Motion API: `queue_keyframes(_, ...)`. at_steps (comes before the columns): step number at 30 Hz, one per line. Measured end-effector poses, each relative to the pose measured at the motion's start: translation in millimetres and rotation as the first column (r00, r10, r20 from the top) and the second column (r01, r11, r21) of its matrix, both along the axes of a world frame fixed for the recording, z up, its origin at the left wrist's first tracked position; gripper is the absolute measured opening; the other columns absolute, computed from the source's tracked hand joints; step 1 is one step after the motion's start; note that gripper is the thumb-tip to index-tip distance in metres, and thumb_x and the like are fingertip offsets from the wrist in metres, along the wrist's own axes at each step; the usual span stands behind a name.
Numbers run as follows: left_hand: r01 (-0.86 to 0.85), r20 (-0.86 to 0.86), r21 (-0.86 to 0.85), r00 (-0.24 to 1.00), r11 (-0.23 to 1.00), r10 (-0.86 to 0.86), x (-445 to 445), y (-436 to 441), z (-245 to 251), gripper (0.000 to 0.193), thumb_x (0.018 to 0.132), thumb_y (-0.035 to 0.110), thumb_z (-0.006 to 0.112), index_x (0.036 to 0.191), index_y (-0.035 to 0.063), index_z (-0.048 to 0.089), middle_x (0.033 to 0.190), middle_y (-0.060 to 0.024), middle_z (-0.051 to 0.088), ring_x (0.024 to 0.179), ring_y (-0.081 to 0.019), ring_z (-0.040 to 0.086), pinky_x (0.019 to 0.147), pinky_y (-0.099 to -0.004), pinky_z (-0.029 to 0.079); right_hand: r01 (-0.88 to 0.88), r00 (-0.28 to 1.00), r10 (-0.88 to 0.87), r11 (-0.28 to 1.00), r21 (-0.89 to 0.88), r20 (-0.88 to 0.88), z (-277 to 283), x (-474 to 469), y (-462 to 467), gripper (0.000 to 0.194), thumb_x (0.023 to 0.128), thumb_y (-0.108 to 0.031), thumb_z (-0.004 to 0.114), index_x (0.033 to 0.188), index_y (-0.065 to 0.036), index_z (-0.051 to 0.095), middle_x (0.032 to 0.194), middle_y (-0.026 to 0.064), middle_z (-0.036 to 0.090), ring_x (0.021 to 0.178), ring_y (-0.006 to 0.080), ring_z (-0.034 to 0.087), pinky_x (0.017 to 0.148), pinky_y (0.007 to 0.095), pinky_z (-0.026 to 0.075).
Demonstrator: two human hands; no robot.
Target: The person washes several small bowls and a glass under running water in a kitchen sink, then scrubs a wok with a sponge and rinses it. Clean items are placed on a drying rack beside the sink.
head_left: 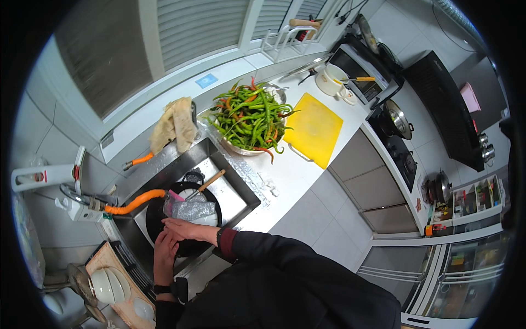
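Over the stainless steel sink (234, 185), my right hand (180, 229) lies against my left hand (165, 246), palms facing and touching. Anything between the palms is hidden, and I see no object in either hand. Just beyond the fingertips hangs the clear, pink-trimmed outlet (169, 204) of the faucet's orange hose (139, 204). Below the hands a large black pan (154, 220) sits in the sink. It holds white dishes (206, 220), a crumpled silvery sheet (193, 210) and a utensil with a wooden handle (211, 180).
A bowl heaped with green and red chili peppers (252, 119) stands right of the sink, beside a yellow cutting board (314, 127). Cloths (174, 123) hang behind the sink. White bowls (109, 286) rest on a board at lower left. A soap bottle (82, 210) stands left.
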State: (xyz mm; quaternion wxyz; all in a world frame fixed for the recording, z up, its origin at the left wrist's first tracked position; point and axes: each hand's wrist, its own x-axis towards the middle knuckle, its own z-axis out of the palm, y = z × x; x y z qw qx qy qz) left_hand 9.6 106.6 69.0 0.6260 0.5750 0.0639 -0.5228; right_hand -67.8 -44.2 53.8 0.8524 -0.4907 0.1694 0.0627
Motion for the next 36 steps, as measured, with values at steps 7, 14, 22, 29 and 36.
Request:
queue_keyframes(7,-0.135,-0.055,-0.148,0.990,0.980,0.129,-15,-36,9,0.018,0.099,0.025,0.057,0.113,0.0141,0.057,0.113,0.0010,0.061,0.096,-0.0125,0.059,0.083,-0.0259,0.045,0.031,0.990,-0.009,0.988,0.154,-0.143,24,-35,-64,0.051,0.098,-0.051,0.042,0.136,-0.019,0.055,0.141,0.0024,0.051,0.128,0.0235,0.049,0.098,0.0474,0.044)
queue_keyframes(14,-0.094,-0.075,-0.339,0.995,0.936,0.072,-27,-58,15,0.017,0.096,0.007,0.053,0.110,0.0064,0.061,0.107,-0.0050,0.066,0.084,-0.0101,0.064,0.063,-0.0209,0.052,0.052,0.996,-0.051,0.999,-0.012,0.075,43,-66,-78,0.061,0.088,-0.040,0.067,0.140,-0.017,0.047,0.139,0.0083,0.051,0.133,0.0252,0.043,0.108,0.0431,0.037)
queue_keyframes(22,-0.283,0.580,0.176,0.804,0.943,0.133,-16,-36,62,0.025,0.086,0.020,0.072,0.107,0.0096,0.063,0.090,-0.0016,0.064,0.078,-0.0124,0.061,0.066,-0.0272,0.050,-0.206,0.957,0.141,0.945,0.253,0.253,3,-57,-65,0.019,0.090,-0.022,0.061,0.106,-0.011,0.060,0.103,0.0020,0.065,0.095,0.0214,0.063,0.079,0.0365,0.050)
queue_keyframes(29,-0.499,0.864,0.267,0.503,0.825,0.025,92,27,128,0.024,0.084,0.015,0.068,0.107,0.0077,0.065,0.085,-0.0033,0.065,0.078,-0.0147,0.061,0.072,-0.0290,0.050,-0.183,0.979,0.199,0.806,0.563,0.034,17,-13,-52,0.024,0.098,-0.026,0.056,0.116,-0.010,0.059,0.113,0.0024,0.063,0.111,0.0191,0.058,0.091,0.0385,0.048)
queue_keyframes(36,-0.689,0.837,0.373,-0.040,0.621,-0.546,207,73,198,0.047,0.079,-0.003,0.052,0.123,0.0089,0.060,0.122,-0.0176,0.061,0.111,-0.0370,0.058,0.095,-0.0455,0.047,-0.218,0.975,0.118,0.691,0.690,0.189,47,120,33,0.025,0.099,-0.024,0.054,0.119,-0.010,0.059,0.116,0.0015,0.062,0.114,0.0185,0.057,0.095,0.0336,0.046)
